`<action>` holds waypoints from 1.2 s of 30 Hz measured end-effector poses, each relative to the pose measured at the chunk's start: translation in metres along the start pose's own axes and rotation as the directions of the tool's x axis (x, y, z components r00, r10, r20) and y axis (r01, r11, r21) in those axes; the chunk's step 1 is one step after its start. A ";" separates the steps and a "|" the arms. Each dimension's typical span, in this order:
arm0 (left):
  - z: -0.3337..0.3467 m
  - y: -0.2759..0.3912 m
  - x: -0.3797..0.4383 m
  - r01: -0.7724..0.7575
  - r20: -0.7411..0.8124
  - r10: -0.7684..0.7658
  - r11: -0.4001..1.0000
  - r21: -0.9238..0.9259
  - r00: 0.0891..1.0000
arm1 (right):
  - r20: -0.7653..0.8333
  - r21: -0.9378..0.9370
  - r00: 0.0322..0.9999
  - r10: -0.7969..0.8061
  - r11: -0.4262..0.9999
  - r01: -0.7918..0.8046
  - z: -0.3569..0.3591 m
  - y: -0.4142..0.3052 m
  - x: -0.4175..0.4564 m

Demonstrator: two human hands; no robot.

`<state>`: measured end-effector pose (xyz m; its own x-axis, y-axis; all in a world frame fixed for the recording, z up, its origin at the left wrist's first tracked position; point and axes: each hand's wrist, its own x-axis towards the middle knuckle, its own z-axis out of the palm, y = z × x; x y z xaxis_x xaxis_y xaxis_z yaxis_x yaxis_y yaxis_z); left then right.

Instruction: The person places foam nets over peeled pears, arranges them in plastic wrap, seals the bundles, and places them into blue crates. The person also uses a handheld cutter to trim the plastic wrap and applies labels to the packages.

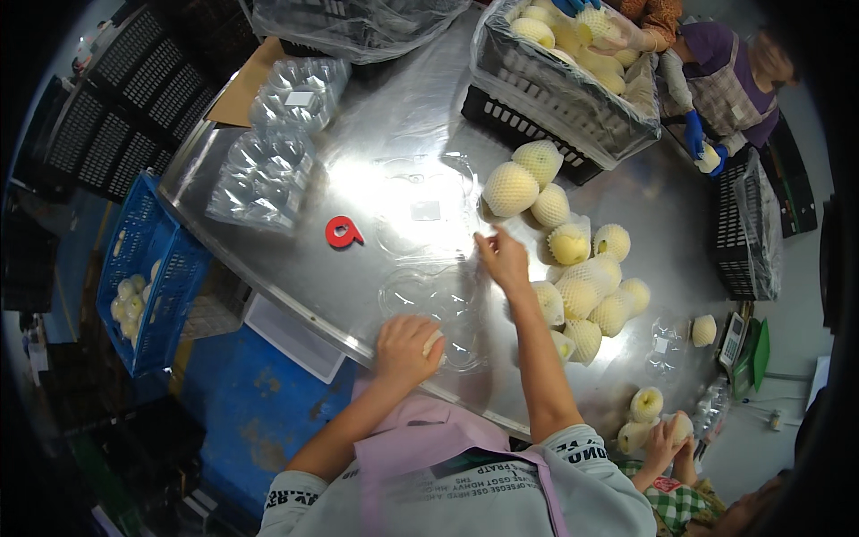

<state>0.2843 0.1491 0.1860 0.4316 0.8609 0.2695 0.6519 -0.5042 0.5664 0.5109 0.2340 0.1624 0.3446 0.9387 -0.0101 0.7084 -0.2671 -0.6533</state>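
My left hand [408, 350] is closed around a pale fruit [433, 344] at the near end of an open clear plastic clamshell tray [436, 302]. My right hand [502, 258] hovers by the right edge of that clamshell's far half, fingers curled, with no fruit seen in it. Just right of my right hand lie several pale yellow fruits in foam net sleeves [590, 285], some touching one another. A red tape roll or ring-shaped tool [343, 232] lies on the metal table [322, 275] to the left. Glare hides part of the clamshell.
Stacked clear clamshells [265, 174] stand at the left edge. A lined black crate [537, 114] of netted fruit stands at the far right, a co-worker's hands over it. Other workers handle fruit at right. A blue crate [181, 282] stands beyond the table's left edge, near a white bin [292, 339].
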 end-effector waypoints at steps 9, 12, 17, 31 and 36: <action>-0.002 0.002 0.003 -0.021 0.045 0.021 1.000 -0.008 0.999 | -0.395 -0.226 0.858 -0.328 0.940 0.256 -0.056 0.033 0.092; -0.004 0.003 0.007 -0.016 0.052 0.018 0.999 -0.036 0.998 | -0.365 -0.082 0.923 0.122 0.983 -0.163 -0.070 0.063 0.133; -0.007 0.000 0.004 0.021 0.093 -0.022 1.000 0.002 0.995 | 0.039 -0.064 0.825 0.564 0.825 -0.561 -0.077 0.026 0.175; -0.005 0.002 0.002 0.036 0.059 -0.034 0.999 -0.030 0.998 | 0.233 0.919 0.934 0.271 0.254 -0.303 -0.117 0.086 0.139; -0.023 0.015 0.018 0.106 0.130 -0.097 0.992 -0.063 0.987 | 0.284 0.958 0.958 -0.019 0.026 -0.284 -0.132 0.067 0.066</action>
<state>0.2877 0.1590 0.2170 0.4436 0.8895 0.1098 0.6537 -0.4049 0.6394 0.6622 0.2499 0.2178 0.1413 0.9669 -0.2124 -0.6700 -0.0645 -0.7395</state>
